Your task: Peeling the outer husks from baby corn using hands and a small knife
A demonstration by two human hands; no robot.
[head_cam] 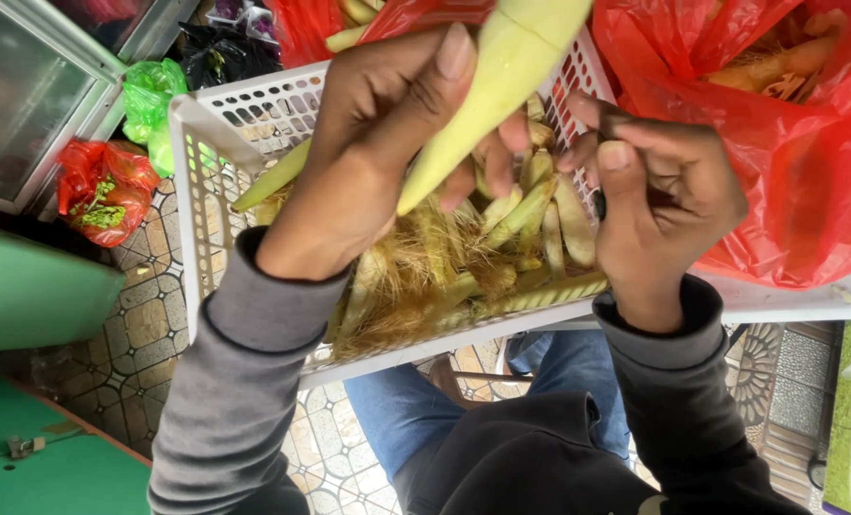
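Pale yellow-green, the corn cob (497, 91) is held in the left hand (368, 153), whose grip is closed around it: the thumb lies along its upper side and the fingers curl underneath. The cob slants from the top of the view down to a narrow tip just above the white plastic basket (244, 114).

The right hand (659, 205) sits just beside it, fingers bent inward with the thumb pressed toward them. A small dark object (599, 204) shows at its fingers, but it is too hidden to tell what it is, or whether the grip is truly closed on it.

Below both hands, the basket holds a heap of small peeled cobs (540, 215) mixed with husks and dry silk (425, 277). A red plastic bag (807, 162) with more husks lies to the right. Another red bag (101, 191) and a green bag (149, 100) rest on the patterned tile floor (144, 334) at left.
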